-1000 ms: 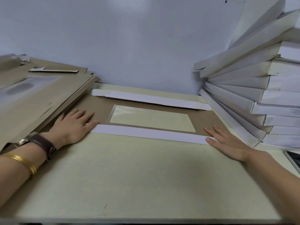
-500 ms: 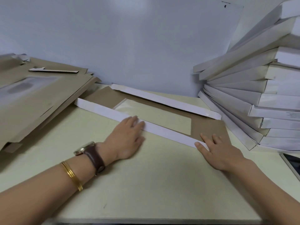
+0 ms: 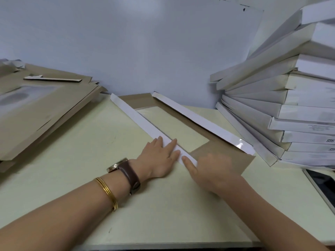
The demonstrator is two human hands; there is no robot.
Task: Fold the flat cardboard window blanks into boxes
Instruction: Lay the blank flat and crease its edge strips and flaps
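On near flap (image 3: 141, 122) of blank (image 3: 224, 151): left hand (image 3: 159, 160) flat, grip wide; right hand (image 3: 212, 169) blurred, grip unclear

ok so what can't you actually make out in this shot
Head view only:
right hand: motion blur; apart from one outstretched finger, its grip is unclear.
blank: near corner hidden under that hand.
stacked boxes: print on the ends too small and blurred to read.
dark device: cut off by the right edge.
pile of flat blanks: cut off by the left edge.
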